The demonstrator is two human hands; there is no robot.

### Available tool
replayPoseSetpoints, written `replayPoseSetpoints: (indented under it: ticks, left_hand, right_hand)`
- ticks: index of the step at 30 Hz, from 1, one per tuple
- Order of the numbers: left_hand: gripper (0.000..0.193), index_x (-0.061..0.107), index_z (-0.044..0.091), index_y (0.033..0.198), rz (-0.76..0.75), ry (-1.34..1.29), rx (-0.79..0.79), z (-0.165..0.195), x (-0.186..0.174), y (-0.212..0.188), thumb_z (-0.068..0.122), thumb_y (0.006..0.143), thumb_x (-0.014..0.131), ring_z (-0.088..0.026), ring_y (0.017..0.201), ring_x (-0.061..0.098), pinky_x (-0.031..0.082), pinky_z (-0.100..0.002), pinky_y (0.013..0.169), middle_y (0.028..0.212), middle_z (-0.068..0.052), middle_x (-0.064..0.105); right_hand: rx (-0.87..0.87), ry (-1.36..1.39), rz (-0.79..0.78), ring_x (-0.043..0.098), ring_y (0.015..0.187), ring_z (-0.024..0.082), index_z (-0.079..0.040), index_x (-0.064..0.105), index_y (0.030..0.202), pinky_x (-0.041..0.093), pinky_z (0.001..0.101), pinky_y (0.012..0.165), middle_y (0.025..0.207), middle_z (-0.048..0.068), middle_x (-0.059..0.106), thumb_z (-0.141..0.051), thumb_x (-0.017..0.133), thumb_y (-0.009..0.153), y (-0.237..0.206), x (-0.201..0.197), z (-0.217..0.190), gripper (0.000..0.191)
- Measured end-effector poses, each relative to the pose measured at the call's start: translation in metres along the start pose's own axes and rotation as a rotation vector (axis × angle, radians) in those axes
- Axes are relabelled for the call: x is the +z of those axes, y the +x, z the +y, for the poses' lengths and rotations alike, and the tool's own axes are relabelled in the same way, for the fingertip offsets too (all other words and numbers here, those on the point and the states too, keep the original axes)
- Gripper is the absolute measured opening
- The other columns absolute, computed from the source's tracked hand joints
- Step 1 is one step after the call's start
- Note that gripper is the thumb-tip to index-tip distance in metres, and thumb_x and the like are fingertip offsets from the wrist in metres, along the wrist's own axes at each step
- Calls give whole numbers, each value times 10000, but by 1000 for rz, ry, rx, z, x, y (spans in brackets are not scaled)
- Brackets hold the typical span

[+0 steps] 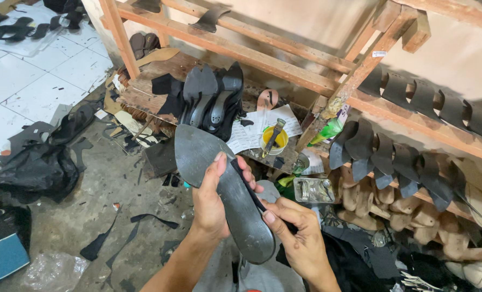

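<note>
Grey shoe sole (219, 184) clasped by left hand (208, 208), right hand (300, 238) gripping black strip (249, 189), yellow cup (275, 141) holding brush (272, 135)

Grey pointed sole (219, 184), bottom up

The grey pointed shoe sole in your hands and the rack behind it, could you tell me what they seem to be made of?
The grey pointed shoe sole, held by the left hand and right hand, looks like rubber or leatherboard: matt, dull, thin; I cannot tell which. The rough rack is unpainted wood, with visible grain.
</note>
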State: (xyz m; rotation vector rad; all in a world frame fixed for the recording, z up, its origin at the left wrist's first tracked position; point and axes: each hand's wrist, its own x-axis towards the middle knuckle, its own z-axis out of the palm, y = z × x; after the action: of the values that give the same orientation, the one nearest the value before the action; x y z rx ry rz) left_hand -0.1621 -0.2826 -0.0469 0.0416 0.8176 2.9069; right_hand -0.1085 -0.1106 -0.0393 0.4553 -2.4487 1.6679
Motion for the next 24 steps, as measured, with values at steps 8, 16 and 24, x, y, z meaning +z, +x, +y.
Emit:
replayPoseSetpoints:
  ticks: [8,16,24]
  left_hand:
    - [409,609,20,1079,-112,-66,34,1,2,9,411,1062,488,-201,771,619,543,-373,718,848,-80,608]
    - [406,603,-35,1090,-145,52,72,-21,-10,-4,347,1097,466,-247,1016,691,547,-417,1020,921,-123,656]
    - [388,546,28,1016,-183,-45,84,-12,-9,1,383,1111,420,-208,802,602,567,-486,929,838,-84,573]
  right_hand:
    - [287,435,81,692,911,98,45,734,1220,545,242,845,1048,73,786,18,776,795,-1,18,8,428]
    - [94,327,99,653,1115,136,72,680,1270,488,275,976,1207,92,737,9,749,850,-5,24,15,430]
    - [75,-14,42,494,755,109,14,756,1179,408,245,685,787,20,546,-57,712,926,-11,-15,0,267]
